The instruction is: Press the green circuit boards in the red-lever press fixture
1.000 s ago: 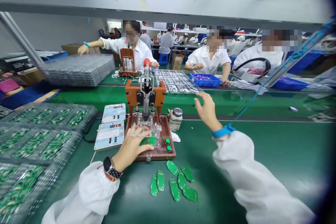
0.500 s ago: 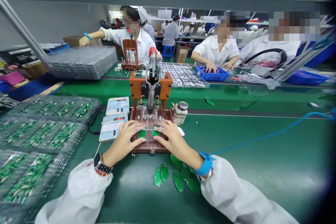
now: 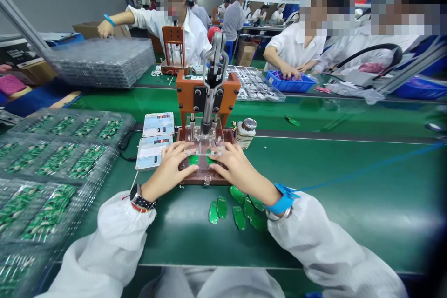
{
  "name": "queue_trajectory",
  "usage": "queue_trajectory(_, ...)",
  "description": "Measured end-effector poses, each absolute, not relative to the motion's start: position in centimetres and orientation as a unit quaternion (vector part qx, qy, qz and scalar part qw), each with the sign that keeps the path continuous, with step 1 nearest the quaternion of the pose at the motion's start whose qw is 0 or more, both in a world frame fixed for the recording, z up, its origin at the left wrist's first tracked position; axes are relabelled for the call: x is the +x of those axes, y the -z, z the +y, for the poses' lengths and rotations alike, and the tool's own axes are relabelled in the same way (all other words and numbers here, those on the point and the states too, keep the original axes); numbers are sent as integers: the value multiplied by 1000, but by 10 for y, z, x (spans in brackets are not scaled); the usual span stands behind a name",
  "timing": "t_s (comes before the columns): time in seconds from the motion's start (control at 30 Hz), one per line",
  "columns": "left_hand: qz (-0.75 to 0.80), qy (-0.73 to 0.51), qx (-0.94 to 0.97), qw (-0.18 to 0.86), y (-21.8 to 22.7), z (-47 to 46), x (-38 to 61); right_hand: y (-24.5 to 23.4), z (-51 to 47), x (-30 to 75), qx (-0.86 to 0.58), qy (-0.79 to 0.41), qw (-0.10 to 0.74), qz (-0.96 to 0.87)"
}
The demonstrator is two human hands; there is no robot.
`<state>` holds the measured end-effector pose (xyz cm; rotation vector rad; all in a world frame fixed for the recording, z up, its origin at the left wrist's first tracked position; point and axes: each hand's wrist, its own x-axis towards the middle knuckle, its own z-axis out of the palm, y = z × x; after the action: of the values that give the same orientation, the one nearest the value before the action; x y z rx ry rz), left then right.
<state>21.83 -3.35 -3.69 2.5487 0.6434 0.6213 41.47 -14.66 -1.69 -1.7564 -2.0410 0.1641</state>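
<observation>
Your left hand (image 3: 171,164), right hand (image 3: 235,164) spread at orange-framed metal lever press (image 3: 208,108), fingertip contact unclear; keep small flat green boards (image 3: 193,160) level on press base.

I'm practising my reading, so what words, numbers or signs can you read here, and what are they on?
Nearer display box: red digits, seemingly ending "23"; the rest is blurred.
Farther display box: red digits, too blurred to read.
Small print on both boxes: too small.
Jar: label too small to read.
Black carton, far left: pale print, too blurred.
I can't make out any whole words.
</observation>
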Motion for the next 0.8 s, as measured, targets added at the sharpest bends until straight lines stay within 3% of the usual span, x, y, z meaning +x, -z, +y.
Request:
queue_trajectory(0.27, 220, -210, 936, 178, 37, -30, 216, 18, -148, 412, -644, -44, 218, -732)
queue_trajectory(0.5, 230, -234, 928, 177, 40, -31, 217, 24, -153, 418, -648, -19, 297, -701)
queue_trajectory(0.63, 232, -219, 923, 215, 43, -23, 216, -32, -141, 445, -644, 34, 403, -649)
queue_trajectory(0.7, 241, -207, 920, 228, 43, -20, 217, -76, -125, 452, -621, 54, 503, -598)
queue_trajectory(0.8, 252, -187, 913, 259, 45, -19, 218, -136, -86, 449, -605, 20, 582, -543)
